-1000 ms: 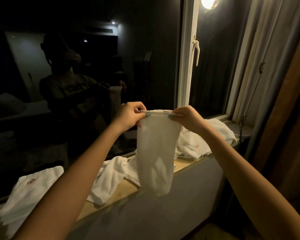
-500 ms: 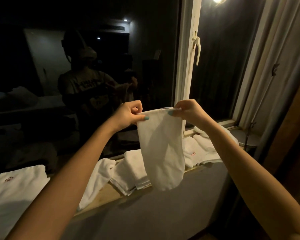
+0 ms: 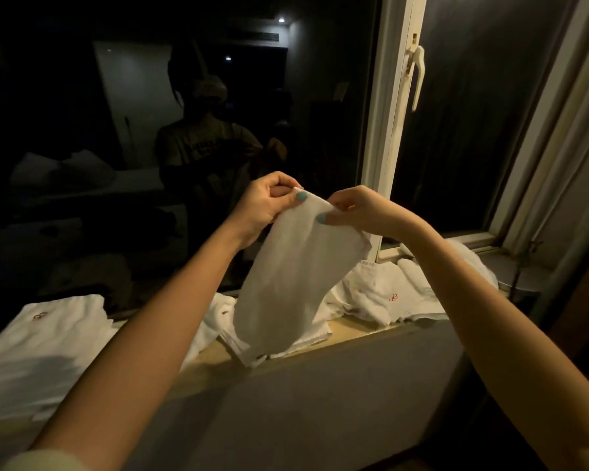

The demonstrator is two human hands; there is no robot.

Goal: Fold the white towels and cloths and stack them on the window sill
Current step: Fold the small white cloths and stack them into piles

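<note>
Item: white cloth (image 3: pixel 293 287), hanging above the window sill (image 3: pixel 364 331), mid-fold.
Grip: left hand (image 3: pixel 266 205) and right hand (image 3: pixel 357 212) each pinch a top corner, close together.
Handling: align corners and edges before lowering, smooth flat, then add to the folded stack (image 3: pixel 45 338) at left.

Thin matt white cloth (image 3: pixel 296 277), fluffy terry towels (image 3: pixel 385 294) along the smooth wooden window sill (image 3: pixel 354 329) edge, glossy dark window glass (image 3: pixel 116 130)
</note>
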